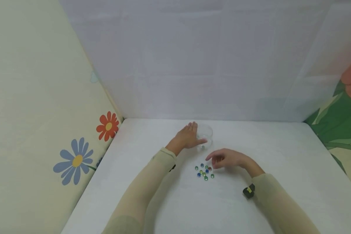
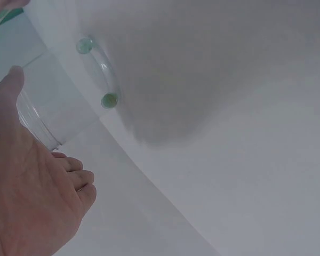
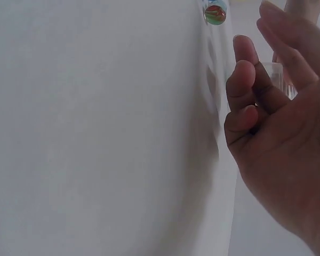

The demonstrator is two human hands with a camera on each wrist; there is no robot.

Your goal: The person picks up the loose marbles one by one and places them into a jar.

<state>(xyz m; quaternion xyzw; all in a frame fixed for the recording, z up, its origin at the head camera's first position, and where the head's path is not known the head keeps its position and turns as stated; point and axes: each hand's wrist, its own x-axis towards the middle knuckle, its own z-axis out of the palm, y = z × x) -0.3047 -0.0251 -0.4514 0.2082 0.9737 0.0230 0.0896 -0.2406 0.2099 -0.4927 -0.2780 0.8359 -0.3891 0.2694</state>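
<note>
My left hand (image 1: 188, 136) is at the left side of a clear jar (image 1: 206, 130), fingers straight and thumb stretched across its front. In the left wrist view, the jar (image 2: 64, 101) lies between thumb and fingers, with green glass marbles (image 2: 110, 100) showing at its base. My right hand (image 1: 226, 158) hovers beside a loose cluster of glass marbles (image 1: 204, 172) in green, blue, yellow and red. Its index finger reaches forward while the other fingers bend loosely, and nothing shows in its grasp. A red-green marble (image 3: 215, 15) appears beyond its fingertips in the right wrist view.
A white cloth covers the table (image 1: 190, 208), and a white sheet (image 1: 193, 65) hangs along its far edge. Flower-printed fabric (image 1: 77, 161) stands at the left, with more printed fabric (image 1: 339, 120) at the right. A dark wrist camera (image 1: 248, 191) sits under the right sleeve.
</note>
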